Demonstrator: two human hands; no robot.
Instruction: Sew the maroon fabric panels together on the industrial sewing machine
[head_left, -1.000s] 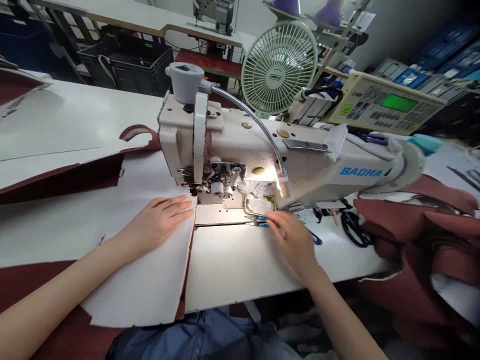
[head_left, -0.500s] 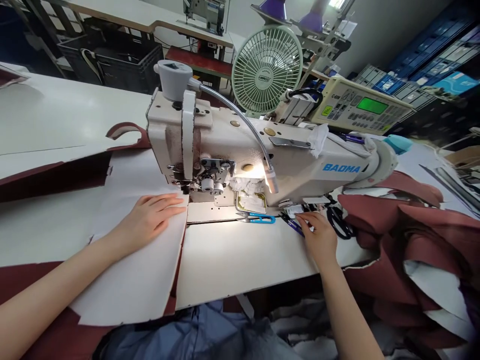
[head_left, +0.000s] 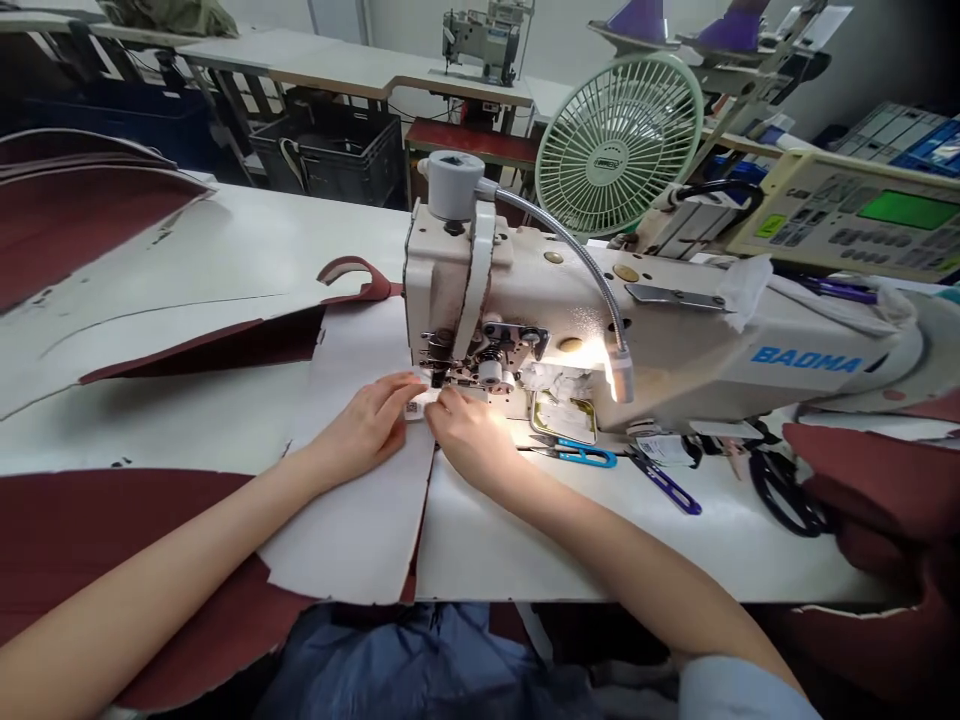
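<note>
A small white printed label (head_left: 413, 409) lies on the white-backed maroon piece (head_left: 352, 530), just in front of the sewing machine's presser foot (head_left: 441, 376). My right hand (head_left: 471, 432) has its fingers pinched at the label's right end; the fingertips are partly hidden. Flat on the white backing rests my left hand (head_left: 371, 418), fingers stretched toward the foot and touching the label's left side. The sewing machine (head_left: 540, 280) stands over both hands, its lamp (head_left: 619, 375) shining on the spot.
Blue thread snips (head_left: 585, 455), purple snips (head_left: 667, 485) and black-handled scissors (head_left: 784, 495) lie right of the needle. More labels (head_left: 664, 450) sit by a small tray (head_left: 562, 418). Maroon pieces (head_left: 862, 490) are heaped at right. A green fan (head_left: 619, 145) stands behind.
My right hand has moved left from the stack of labels to the presser foot, bringing a label. My left fingers have drawn in beside it. The view has turned left.
</note>
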